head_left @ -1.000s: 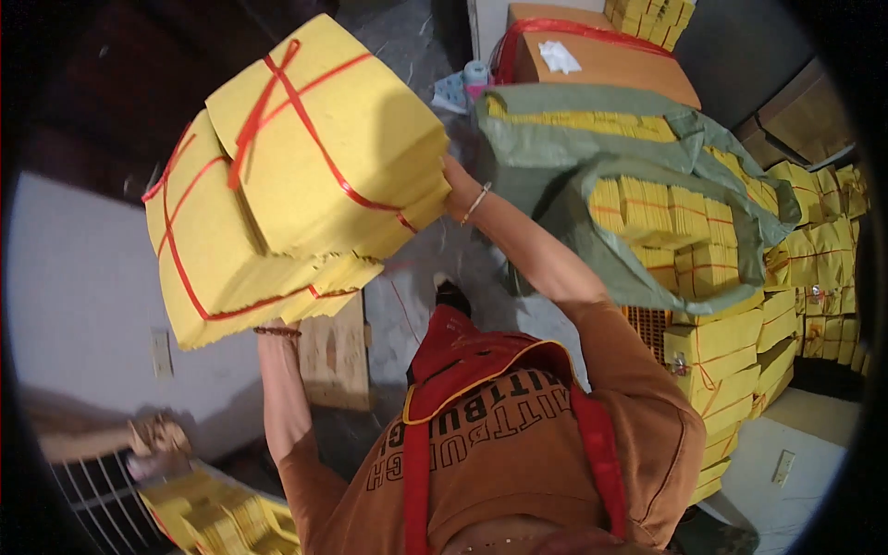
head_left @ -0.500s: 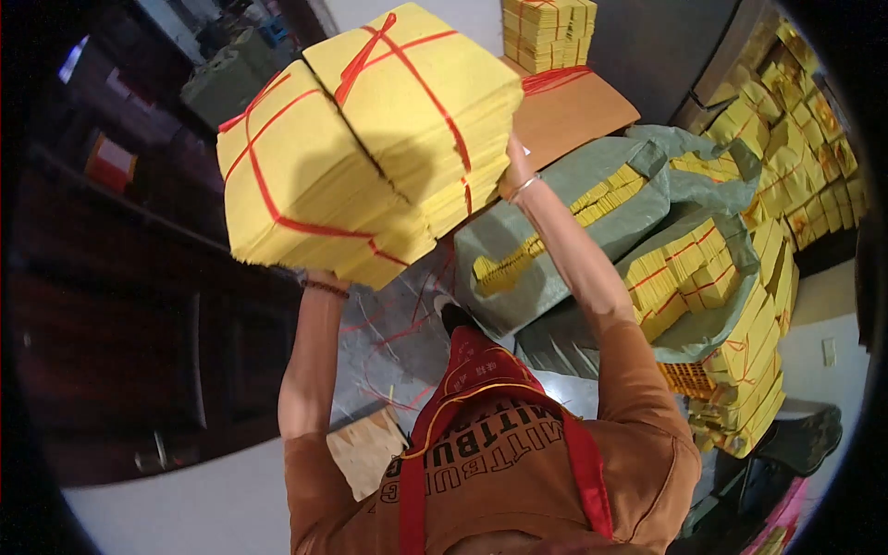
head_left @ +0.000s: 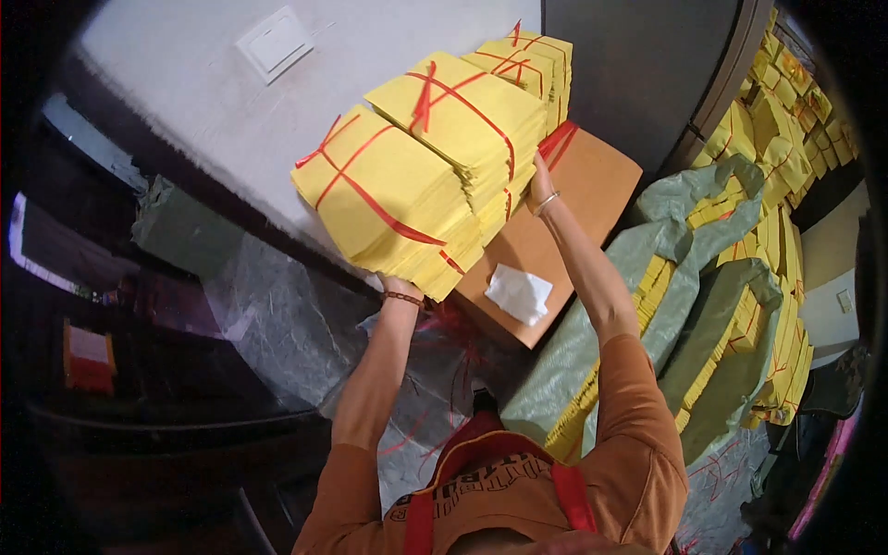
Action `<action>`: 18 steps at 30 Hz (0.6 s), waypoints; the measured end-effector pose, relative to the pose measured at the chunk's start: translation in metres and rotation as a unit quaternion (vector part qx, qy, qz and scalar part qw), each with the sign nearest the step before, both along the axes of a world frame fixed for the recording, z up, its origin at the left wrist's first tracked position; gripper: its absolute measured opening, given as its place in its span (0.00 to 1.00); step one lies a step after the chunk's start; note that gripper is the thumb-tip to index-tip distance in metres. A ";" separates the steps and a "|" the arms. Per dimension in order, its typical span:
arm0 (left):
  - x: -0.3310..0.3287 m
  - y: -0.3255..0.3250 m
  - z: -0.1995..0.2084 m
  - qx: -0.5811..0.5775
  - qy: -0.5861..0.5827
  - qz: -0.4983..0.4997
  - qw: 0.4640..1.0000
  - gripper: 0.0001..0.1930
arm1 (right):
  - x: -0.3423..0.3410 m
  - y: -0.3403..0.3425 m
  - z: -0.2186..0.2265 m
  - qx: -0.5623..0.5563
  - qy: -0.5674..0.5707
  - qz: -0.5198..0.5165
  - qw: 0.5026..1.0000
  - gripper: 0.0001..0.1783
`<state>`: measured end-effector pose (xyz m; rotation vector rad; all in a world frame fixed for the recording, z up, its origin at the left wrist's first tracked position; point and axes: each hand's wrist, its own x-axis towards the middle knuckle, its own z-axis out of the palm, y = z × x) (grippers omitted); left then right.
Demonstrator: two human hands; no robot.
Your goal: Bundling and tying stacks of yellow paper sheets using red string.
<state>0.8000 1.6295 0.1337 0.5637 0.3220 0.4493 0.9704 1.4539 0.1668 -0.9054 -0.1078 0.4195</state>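
Note:
Two bundles of yellow paper sit side by side between my hands, each tied crosswise with red plastic string: a left bundle [head_left: 361, 190] and a right bundle [head_left: 462, 102]. My left hand [head_left: 400, 285] grips the left bundle from below, its fingers mostly hidden beneath the paper. My right hand [head_left: 540, 190] is pressed against the right bundle's side near its lower edge. Just behind them, at the wall, stands another tied yellow paper stack [head_left: 550, 57]. The held bundles are over the left part of a brown table [head_left: 587, 199]; whether they touch it I cannot tell.
A crumpled white paper [head_left: 518, 294] and red string [head_left: 561, 141] lie on the table. Grey-green sacks [head_left: 592, 342] of yellow paper stand to the right, with more bundles [head_left: 786, 129] piled beyond. A light switch [head_left: 275, 44] is on the wall; red string litters the floor.
My view has turned toward the wall and table. Both bundles, still in my hands, have come over to the table, close beside the stack at the wall.

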 end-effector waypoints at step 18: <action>0.187 0.047 -0.102 -0.012 0.090 -0.015 0.996 0.27 | 0.106 0.088 -0.098 -0.224 -0.031 -0.342 0.912 0.36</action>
